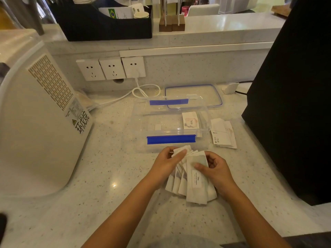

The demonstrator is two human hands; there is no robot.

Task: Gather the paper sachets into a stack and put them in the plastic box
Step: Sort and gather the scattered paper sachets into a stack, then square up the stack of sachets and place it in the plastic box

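Note:
Both hands hold a fanned bundle of white paper sachets [196,185] just above the counter, in front of the clear plastic box [141,122]. My left hand [165,164] pinches the bundle's top left end. My right hand [215,171] grips its right side, thumb across the front sachet. The box has blue clips and is open; a sachet printed "love" [190,120] stands inside at its right end. A small pile of loose sachets [223,134] lies on the counter right of the box.
The box's lid [193,96] with a blue seal lies behind it. A large cream appliance [35,113] stands at the left, a black block [290,104] at the right. Wall sockets [111,68] and a white cable [143,91] are behind.

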